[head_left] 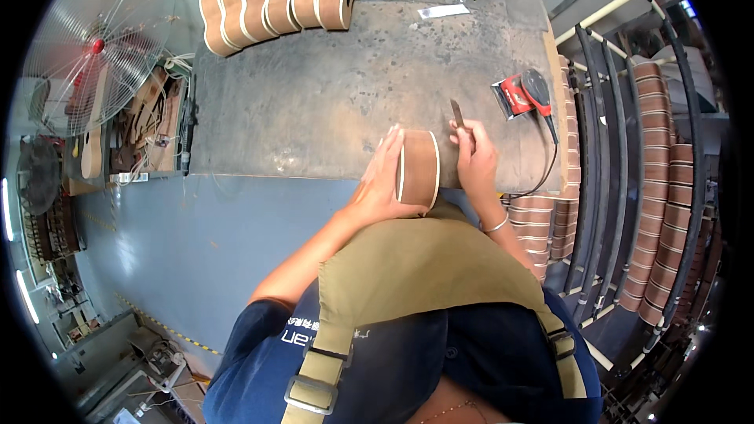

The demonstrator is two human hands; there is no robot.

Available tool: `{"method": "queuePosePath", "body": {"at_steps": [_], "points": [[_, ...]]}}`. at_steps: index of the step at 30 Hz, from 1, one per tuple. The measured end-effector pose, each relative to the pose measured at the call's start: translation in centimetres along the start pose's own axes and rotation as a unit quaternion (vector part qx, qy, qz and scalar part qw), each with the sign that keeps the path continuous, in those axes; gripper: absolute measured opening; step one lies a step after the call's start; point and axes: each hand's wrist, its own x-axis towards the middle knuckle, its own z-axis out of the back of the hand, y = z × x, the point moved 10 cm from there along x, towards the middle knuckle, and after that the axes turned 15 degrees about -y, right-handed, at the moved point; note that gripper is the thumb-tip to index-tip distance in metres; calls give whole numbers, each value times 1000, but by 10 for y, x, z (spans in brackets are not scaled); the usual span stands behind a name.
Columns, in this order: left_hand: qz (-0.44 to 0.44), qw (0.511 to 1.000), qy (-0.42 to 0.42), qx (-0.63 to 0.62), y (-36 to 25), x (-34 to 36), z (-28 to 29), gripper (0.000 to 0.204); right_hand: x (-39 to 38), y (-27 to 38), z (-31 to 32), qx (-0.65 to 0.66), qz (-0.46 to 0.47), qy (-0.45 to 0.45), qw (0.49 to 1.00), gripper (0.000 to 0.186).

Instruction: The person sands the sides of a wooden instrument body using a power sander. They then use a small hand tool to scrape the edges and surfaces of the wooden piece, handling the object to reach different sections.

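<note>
A brown wooden ukulele body (420,165) with pale edge binding stands on its side at the near edge of the workbench, against my apron. My left hand (381,180) presses along its left face, with the thumb across the near end, and holds it steady. Just right of the body, my right hand (477,155) grips a narrow metal blade (456,113) that points up and away from me. The blade is apart from the wood. Part of its lower end is hidden in my fingers.
The dark workbench (314,102) carries a row of several ukulele bodies (275,1) at the far left. A red and black sander (523,94) lies at the right, its cord hanging over the edge. Racks (601,149) of more bodies stand right; a large fan (98,45) stands left.
</note>
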Motion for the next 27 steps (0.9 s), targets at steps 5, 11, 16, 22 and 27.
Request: {"method": "queuePosePath", "body": {"at_steps": [5, 11, 16, 22, 27], "points": [[-22, 987, 147, -56, 31, 37, -30, 73, 31, -20, -15, -56, 21, 36, 998, 10], [251, 935, 234, -90, 124, 56, -39, 42, 36, -55, -45, -100, -20, 124, 987, 11], [124, 953, 240, -138, 70, 77, -31, 31, 38, -66, -66, -60, -77, 182, 978, 12], [386, 830, 249, -317, 86, 85, 3, 25, 39, -68, -98, -38, -77, 264, 961, 12], [254, 949, 183, -46, 152, 103, -30, 20, 35, -91, -126, -16, -99, 302, 948, 12]]}}
